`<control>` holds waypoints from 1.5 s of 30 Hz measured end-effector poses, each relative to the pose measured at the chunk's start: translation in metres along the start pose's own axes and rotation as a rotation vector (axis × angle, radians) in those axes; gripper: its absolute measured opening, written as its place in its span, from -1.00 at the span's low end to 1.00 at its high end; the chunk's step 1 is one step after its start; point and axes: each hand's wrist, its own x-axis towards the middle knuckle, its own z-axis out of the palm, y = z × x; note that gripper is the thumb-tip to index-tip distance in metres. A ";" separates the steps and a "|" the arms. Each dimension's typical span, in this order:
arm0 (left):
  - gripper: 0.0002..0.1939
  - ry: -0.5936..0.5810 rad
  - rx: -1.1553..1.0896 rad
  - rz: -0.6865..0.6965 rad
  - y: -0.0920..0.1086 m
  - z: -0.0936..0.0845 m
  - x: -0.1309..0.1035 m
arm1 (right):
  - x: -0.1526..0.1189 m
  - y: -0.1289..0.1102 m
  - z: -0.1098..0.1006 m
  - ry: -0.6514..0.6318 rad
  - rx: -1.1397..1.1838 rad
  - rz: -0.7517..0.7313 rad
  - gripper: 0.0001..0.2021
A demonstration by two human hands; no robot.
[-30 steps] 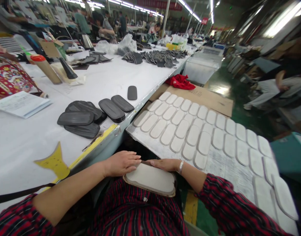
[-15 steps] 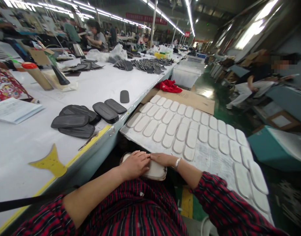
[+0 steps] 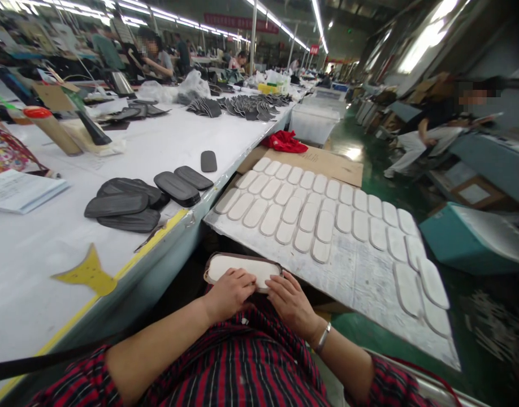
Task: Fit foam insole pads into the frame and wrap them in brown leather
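At my lap lies a long oval pad (image 3: 225, 264) with a white face and a dark rim. My left hand (image 3: 232, 291) is closed on its near edge, the fingers bent over the white face. On the right end, my right hand (image 3: 287, 297) grips the pad with fingers bent over the face and edge. Both thumbs are hidden, and so is the pad's underside. Beside my hands, a board (image 3: 348, 282) carries several rows of similar white oval pieces (image 3: 270, 219), some overlapping.
On the white table (image 3: 166, 141) at left are dark oval pads (image 3: 119, 203), a yellow tail-shaped piece (image 3: 90, 274) and a red-capped bottle (image 3: 51, 130). A red cloth (image 3: 285, 141) rests on cardboard (image 3: 327, 164) past the board. A person (image 3: 429, 130) sits at right.
My hands have moved apart on the pad. The right hand has drawn back to its right end, and the left has shifted toward the near edge. More white face shows.
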 end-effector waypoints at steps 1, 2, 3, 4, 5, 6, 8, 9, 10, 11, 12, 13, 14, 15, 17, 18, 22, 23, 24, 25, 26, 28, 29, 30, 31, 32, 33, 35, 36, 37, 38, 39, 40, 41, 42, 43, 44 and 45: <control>-0.60 0.000 0.007 -0.006 0.001 0.000 -0.001 | 0.000 0.000 0.003 0.014 -0.015 -0.044 -0.77; -0.60 0.002 0.012 -0.014 0.002 0.000 -0.002 | -0.001 0.000 0.004 0.024 -0.025 -0.087 -0.76; -0.59 0.005 0.016 -0.023 0.003 0.001 -0.003 | -0.001 0.000 0.004 0.031 -0.029 -0.123 -0.75; -0.58 0.008 0.019 -0.031 0.004 0.001 -0.004 | -0.001 -0.001 0.004 0.035 -0.027 -0.145 -0.74; -0.57 0.012 0.019 -0.039 0.005 0.002 -0.005 | -0.001 -0.002 0.002 0.035 -0.017 -0.144 -0.74; -0.57 0.018 0.019 -0.045 0.006 0.003 -0.006 | 0.000 -0.003 0.000 0.029 0.000 -0.119 -0.74; -0.62 0.034 0.009 -0.052 0.007 0.005 -0.007 | 0.005 -0.006 -0.006 -0.002 0.038 -0.008 -0.76; -0.66 0.045 -0.002 -0.057 0.008 0.006 -0.006 | 0.008 -0.008 -0.009 -0.025 0.056 0.061 -0.77; -0.71 0.057 -0.018 -0.061 0.008 0.007 -0.006 | 0.011 -0.010 -0.012 -0.047 0.069 0.127 -0.79; -0.75 0.071 -0.035 -0.068 0.008 0.007 -0.005 | 0.015 -0.012 -0.015 -0.066 0.078 0.186 -0.80; -0.76 0.084 -0.052 -0.077 0.009 0.008 -0.004 | 0.018 -0.013 -0.016 -0.079 0.082 0.238 -0.82; -0.76 0.098 -0.067 -0.091 0.009 0.008 -0.003 | 0.020 -0.014 -0.017 -0.088 0.082 0.285 -0.83; -0.76 0.111 -0.080 -0.107 0.009 0.008 -0.002 | 0.023 -0.015 -0.016 -0.095 0.078 0.325 -0.84; -0.77 0.122 -0.092 -0.127 0.009 0.009 -0.001 | 0.025 -0.016 -0.015 -0.103 0.072 0.358 -0.85; -0.80 0.133 -0.123 -0.177 0.011 0.009 0.003 | 0.030 -0.017 -0.013 -0.124 0.052 0.408 -0.86; -0.82 0.133 -0.141 -0.206 0.012 0.009 0.004 | 0.032 -0.018 -0.012 -0.137 0.039 0.423 -0.87; -0.90 0.151 -0.227 -0.352 0.017 0.011 0.013 | 0.044 -0.023 -0.017 -0.144 -0.078 0.494 -0.85; -0.92 0.158 -0.248 -0.389 0.017 0.011 0.015 | 0.046 -0.023 -0.019 -0.137 -0.106 0.518 -0.82; -0.92 0.158 -0.275 -0.414 0.016 0.011 0.016 | 0.048 -0.022 -0.021 -0.134 -0.117 0.537 -0.78; -0.90 0.153 -0.316 -0.422 0.014 0.010 0.017 | 0.049 -0.021 -0.023 -0.145 -0.101 0.543 -0.73; -0.87 0.148 -0.383 -0.415 0.011 0.009 0.016 | 0.050 -0.018 -0.024 -0.169 -0.055 0.535 -0.66; -0.69 0.188 -0.590 -0.389 -0.001 0.002 0.009 | 0.050 -0.010 -0.024 -0.239 0.082 0.493 -0.55; -0.60 0.241 -0.698 -0.380 -0.008 -0.003 0.003 | 0.050 -0.006 -0.023 -0.271 0.137 0.471 -0.50; -0.56 0.310 -0.775 -0.378 -0.016 -0.008 -0.004 | 0.051 -0.001 -0.022 -0.299 0.172 0.453 -0.44; -0.58 0.379 -0.805 -0.383 -0.023 -0.013 -0.014 | 0.052 0.003 -0.020 -0.325 0.183 0.438 -0.37; -0.62 0.431 -0.785 -0.392 -0.031 -0.017 -0.024 | 0.054 0.006 -0.018 -0.351 0.174 0.425 -0.28; -0.65 0.457 -0.724 -0.405 -0.038 -0.020 -0.034 | 0.056 0.009 -0.015 -0.380 0.154 0.412 -0.18; -0.49 0.439 -0.576 -0.469 -0.051 -0.019 -0.052 | 0.063 0.012 -0.008 -0.446 0.127 0.382 -0.04; -0.31 0.408 -0.529 -0.517 -0.056 -0.015 -0.059 | 0.068 0.013 -0.005 -0.472 0.122 0.369 0.00; -0.13 0.369 -0.510 -0.564 -0.060 -0.009 -0.064 | 0.073 0.014 -0.002 -0.490 0.122 0.356 0.01; 0.01 0.330 -0.517 -0.599 -0.064 -0.001 -0.067 | 0.078 0.015 0.001 -0.502 0.125 0.342 0.02; 0.09 0.296 -0.545 -0.621 -0.067 0.007 -0.068 | 0.083 0.015 0.003 -0.511 0.129 0.329 0.03; 0.13 0.272 -0.583 -0.628 -0.068 0.015 -0.068 | 0.088 0.016 0.005 -0.518 0.132 0.316 0.04; 0.13 0.263 -0.621 -0.627 -0.069 0.021 -0.066 | 0.092 0.016 0.007 -0.524 0.135 0.306 0.04; 0.13 0.271 -0.653 -0.624 -0.070 0.027 -0.064 | 0.096 0.016 0.009 -0.528 0.137 0.299 0.05; 0.11 0.290 -0.678 -0.622 -0.070 0.030 -0.062 | 0.099 0.015 0.010 -0.530 0.141 0.294 0.06; 0.09 0.313 -0.697 -0.624 -0.070 0.032 -0.060 | 0.102 0.015 0.012 -0.528 0.146 0.292 0.06; 0.07 0.332 -0.715 -0.628 -0.069 0.033 -0.058 | 0.104 0.015 0.013 -0.524 0.151 0.292 0.07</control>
